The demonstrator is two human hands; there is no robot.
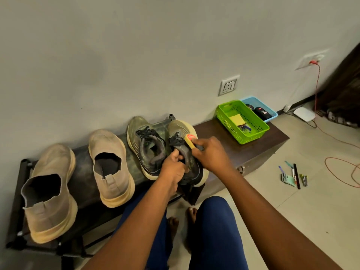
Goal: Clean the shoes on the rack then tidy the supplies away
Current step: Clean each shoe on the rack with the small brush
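Two beige slip-on shoes (pixel 48 191) (pixel 111 164) and two olive lace-up sneakers stand on a dark shoe rack (pixel 81 182). My left hand (pixel 173 168) grips the collar of the right sneaker (pixel 181 129). My right hand (pixel 210 152) holds a yellow shoe brush (pixel 190 139) with a red label against that sneaker's side. The other sneaker (pixel 140 137) stands just left of it.
A green basket (pixel 243 121) with a yellow cloth and a blue tray (pixel 259 108) holding dark polish containers sit on a brown cabinet (pixel 276 137) at the right. Pens (pixel 294 176) and an orange cable (pixel 341 168) lie on the tiled floor. My knees and bare feet are below the rack.
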